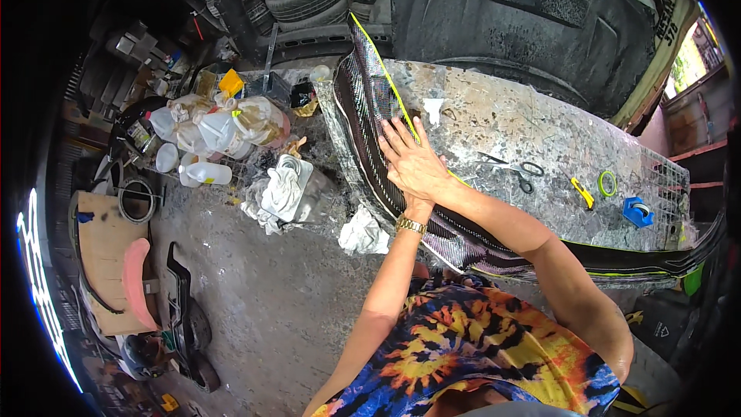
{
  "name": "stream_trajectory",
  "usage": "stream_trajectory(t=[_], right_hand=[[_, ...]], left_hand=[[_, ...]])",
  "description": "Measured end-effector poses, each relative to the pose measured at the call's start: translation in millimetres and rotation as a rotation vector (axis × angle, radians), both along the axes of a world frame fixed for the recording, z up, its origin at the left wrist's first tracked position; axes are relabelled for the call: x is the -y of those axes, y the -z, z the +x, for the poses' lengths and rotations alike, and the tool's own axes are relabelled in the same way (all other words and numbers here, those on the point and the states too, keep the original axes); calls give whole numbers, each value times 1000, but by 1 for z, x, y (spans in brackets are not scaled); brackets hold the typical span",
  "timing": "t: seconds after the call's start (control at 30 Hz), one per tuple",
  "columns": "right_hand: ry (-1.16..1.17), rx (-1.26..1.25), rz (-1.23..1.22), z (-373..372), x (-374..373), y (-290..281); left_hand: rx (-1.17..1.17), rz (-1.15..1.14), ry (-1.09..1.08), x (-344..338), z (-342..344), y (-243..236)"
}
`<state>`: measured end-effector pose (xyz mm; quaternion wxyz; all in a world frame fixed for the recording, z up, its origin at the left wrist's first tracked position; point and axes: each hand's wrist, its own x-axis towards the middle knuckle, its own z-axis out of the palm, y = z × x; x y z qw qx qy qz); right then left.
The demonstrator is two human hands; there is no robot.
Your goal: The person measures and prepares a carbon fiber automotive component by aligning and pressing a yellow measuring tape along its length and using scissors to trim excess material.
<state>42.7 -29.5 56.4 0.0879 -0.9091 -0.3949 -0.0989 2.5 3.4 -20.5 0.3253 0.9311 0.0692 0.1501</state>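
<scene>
A long curved car-body panel covered in black woven carbon-fibre cloth lies along the table's near and left sides. A bright yellow-green line follows its inner edge. My right hand rests flat on its left section, fingers stretched toward the upper end. Beneath it lies my left hand, mostly covered, with a gold watch at the wrist. Only parts of the left hand show, and its fingers seem stretched flat against the panel. Neither hand grips anything.
On the worn table are scissors, a yellow cutter knife, a green tape roll and a blue tape dispenser. White rags and several plastic jugs stand left. A black car hood leans behind.
</scene>
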Motion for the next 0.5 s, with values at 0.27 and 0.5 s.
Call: stream_trajectory(t=[0.27,0.5], right_hand=[[264,712,-805,-8,0,38],[114,320,-302,-4,2,28]], left_hand=[[21,27,-12,4,2,0],[30,104,13,3,6,7]])
